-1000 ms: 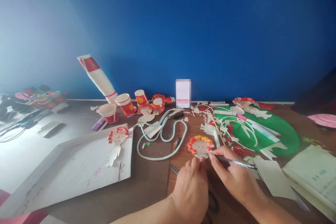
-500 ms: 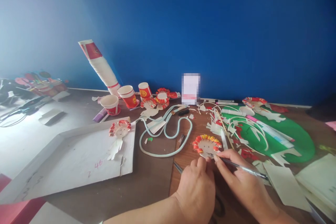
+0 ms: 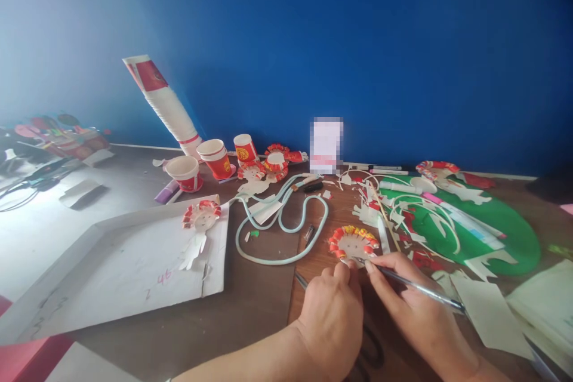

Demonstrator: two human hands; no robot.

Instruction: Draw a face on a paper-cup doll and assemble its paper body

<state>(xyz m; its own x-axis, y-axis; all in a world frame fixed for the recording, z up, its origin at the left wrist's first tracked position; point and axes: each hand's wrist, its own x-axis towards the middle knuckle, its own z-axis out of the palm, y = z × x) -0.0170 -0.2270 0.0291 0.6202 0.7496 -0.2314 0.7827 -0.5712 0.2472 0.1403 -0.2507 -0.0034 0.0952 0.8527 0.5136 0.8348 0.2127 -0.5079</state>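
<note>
A paper-cup lion cutout (image 3: 353, 246), with a pale face, small dots on it and a curled red-and-yellow rim, lies in front of me. My left hand (image 3: 333, 310) is closed at its lower edge, fingertips pressed together and holding it there; the grip itself is mostly hidden by the back of the hand. In my right hand (image 3: 409, 295) is a silver-grey pen (image 3: 423, 290), its tip at the lower part of the lion's face. Scissors lie under my left hand, with a blade tip (image 3: 301, 280) showing on its left and a dark handle on its right.
A white tray (image 3: 129, 274) holds another lion cutout (image 3: 201, 215). Paper cups (image 3: 183, 173) and a leaning cup stack (image 3: 168, 113) stand at the back left. A pale blue cord (image 3: 268, 261) loops mid-table. Scraps and markers (image 3: 465, 221) cover a green mat (image 3: 514, 245) at right.
The view has shifted slightly, so the tray and cups appear a little further left and higher. Both hands keep their holds, and the pen tip stays on the lion's lower face.
</note>
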